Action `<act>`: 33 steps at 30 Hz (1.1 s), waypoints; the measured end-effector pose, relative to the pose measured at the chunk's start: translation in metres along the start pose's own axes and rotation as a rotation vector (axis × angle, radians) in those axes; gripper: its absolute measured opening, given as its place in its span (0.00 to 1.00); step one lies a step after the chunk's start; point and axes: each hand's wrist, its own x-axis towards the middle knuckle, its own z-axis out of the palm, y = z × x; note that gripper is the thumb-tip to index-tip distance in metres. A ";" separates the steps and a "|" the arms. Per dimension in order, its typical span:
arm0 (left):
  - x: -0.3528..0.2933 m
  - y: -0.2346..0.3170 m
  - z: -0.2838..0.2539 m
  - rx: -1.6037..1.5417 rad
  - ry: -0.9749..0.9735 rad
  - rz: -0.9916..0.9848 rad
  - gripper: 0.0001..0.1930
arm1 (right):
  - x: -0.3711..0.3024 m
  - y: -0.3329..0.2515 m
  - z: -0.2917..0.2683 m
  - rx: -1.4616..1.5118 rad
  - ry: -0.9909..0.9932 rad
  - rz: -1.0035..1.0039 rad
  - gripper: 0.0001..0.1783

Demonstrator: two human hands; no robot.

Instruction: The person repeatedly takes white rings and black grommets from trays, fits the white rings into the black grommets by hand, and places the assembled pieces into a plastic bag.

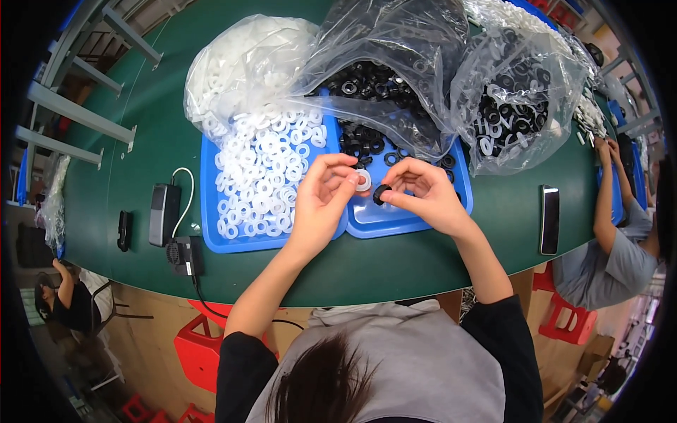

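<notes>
Between thumb and fingers, my left hand point(324, 201) pinches a white ring point(363, 180). A black ring-shaped part point(381, 194) is gripped by the fingertips of my right hand point(428, 196), close to the white ring but apart from it. Both hands hover over the front of a blue tray point(384, 220) with black ring parts point(363, 141) toward its back. Left of it, a second blue tray point(240, 246) carries a heap of white rings point(264, 176). Clear bags of white rings point(243, 63) and black parts point(381, 81) spill into the trays.
Another clear bag point(518, 106) of mixed black and white parts lies at the right. A phone point(549, 220), a black power bank-like box point(163, 213) with a cable and a small fan-like device point(185, 255) rest on the green table point(310, 278). Other people sit at both sides.
</notes>
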 end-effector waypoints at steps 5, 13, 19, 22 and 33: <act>0.000 0.001 0.000 0.073 -0.021 -0.031 0.14 | 0.001 0.002 -0.002 0.031 0.000 -0.039 0.11; -0.001 -0.003 -0.001 0.057 -0.040 -0.027 0.12 | 0.000 0.003 -0.002 -0.007 -0.006 -0.085 0.14; -0.002 -0.002 -0.001 0.077 -0.036 -0.060 0.12 | -0.001 0.006 -0.005 -0.088 -0.015 -0.117 0.13; -0.003 -0.004 -0.002 0.099 -0.028 -0.045 0.12 | 0.001 0.006 -0.004 -0.038 -0.019 -0.138 0.18; 0.000 -0.001 -0.002 0.129 -0.015 -0.068 0.12 | 0.008 0.015 -0.019 0.107 0.078 -0.294 0.19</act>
